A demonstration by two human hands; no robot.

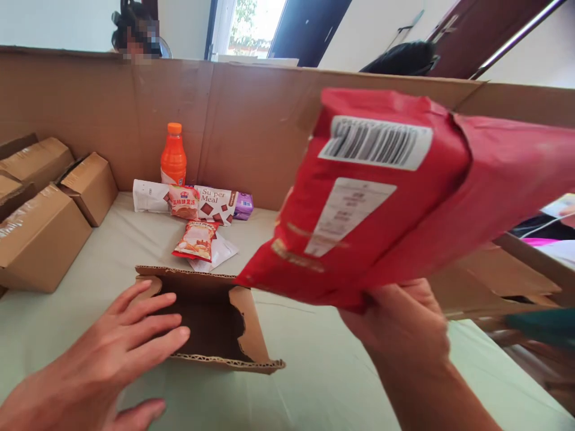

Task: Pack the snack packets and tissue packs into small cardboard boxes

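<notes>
My right hand (404, 326) grips a large red package (372, 221) from below and holds it up on the right; a barcode and a white label show on it, and my fingers are partly hidden behind it. In front of me an open cardboard box (256, 329) rests on the table, its inside dark. My left hand (121, 341) hovers at the box's left side, fingers spread, with nothing in it. Behind the box lie a small red-and-white snack packet (196, 239) and a white packet (222, 251).
An orange bottle (173, 155) stands by the cardboard wall (251, 126), with a Super Meal packet (215, 205), a pink jelly packet (184, 202) and a purple pack (244, 206) before it. Several closed boxes (45, 233) stand left. A person's head shows beyond the wall.
</notes>
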